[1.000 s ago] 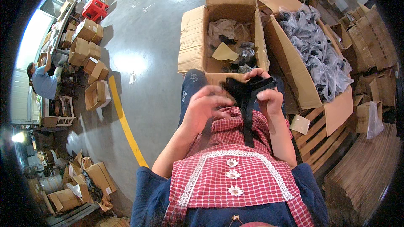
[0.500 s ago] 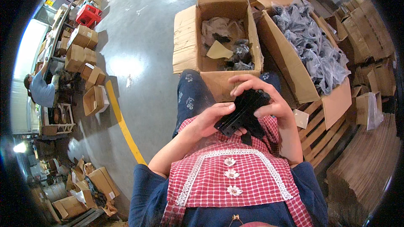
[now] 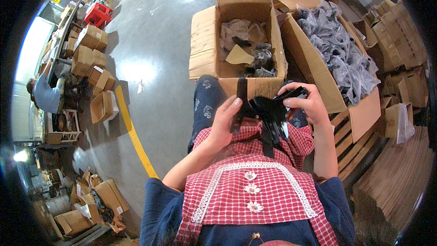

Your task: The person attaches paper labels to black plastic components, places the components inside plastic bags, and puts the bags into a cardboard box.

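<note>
The largest thing I have in view is the grey floor [image 3: 159, 73], with a yellow line [image 3: 132, 132] curving along its left part. At the right, a long open carton [image 3: 314, 73] is heaped with clear plastic bags [image 3: 337, 45], and slats of a wooden pallet [image 3: 357, 152] show just below it. Straight ahead, near the knees, stands a smaller open box [image 3: 202, 43] with its flaps spread. Next in size comes the red checked apron [image 3: 277, 200] over the chest and lap. Then the hands: I see the left hand [image 3: 224, 118] holding one side of a black piece [image 3: 268, 114], thumb up, most of its fingers hidden from me; the right hand [image 3: 304, 100] keeps a narrow pinch on a flap at the upper right end. The piece sits between them — above the lap, on the near side of the box — and blur keeps me from making out its exact shape. Smaller again, a tan sheet [image 3: 240, 55] lies inside the box, and a black strap [image 3: 267, 148] hangs from the piece toward the apron.
</note>
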A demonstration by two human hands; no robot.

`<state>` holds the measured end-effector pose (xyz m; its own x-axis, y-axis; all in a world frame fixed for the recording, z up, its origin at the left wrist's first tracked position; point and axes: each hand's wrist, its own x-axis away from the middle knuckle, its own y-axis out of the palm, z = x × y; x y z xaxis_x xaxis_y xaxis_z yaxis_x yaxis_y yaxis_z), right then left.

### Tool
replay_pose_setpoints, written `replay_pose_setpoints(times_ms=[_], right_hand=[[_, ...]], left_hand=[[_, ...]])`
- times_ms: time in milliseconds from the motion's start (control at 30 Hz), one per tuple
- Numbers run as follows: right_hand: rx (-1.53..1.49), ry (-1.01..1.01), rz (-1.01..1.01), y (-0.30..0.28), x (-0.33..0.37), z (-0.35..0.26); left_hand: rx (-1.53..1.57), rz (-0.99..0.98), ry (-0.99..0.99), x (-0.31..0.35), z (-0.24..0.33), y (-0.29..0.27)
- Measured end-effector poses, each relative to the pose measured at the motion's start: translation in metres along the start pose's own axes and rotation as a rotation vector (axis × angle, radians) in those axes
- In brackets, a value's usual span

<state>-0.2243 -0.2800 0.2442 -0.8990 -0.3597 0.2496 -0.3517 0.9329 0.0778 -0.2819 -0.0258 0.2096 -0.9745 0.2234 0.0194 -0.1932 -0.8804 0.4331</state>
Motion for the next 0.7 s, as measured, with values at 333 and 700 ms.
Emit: replay_pose_setpoints(times_ms=[333,700], right_hand=[[-0.231,0.121,0.096,0.011,-0.009,0.014],[-0.186,-0.056,0.023,0.035,-0.004,0.029]], left_hand=[[0.16,0.083,-0.114,-0.001,-0.014,-0.002],[0.302,0.202,-0.18,-0.004,-0.014,0.004]])
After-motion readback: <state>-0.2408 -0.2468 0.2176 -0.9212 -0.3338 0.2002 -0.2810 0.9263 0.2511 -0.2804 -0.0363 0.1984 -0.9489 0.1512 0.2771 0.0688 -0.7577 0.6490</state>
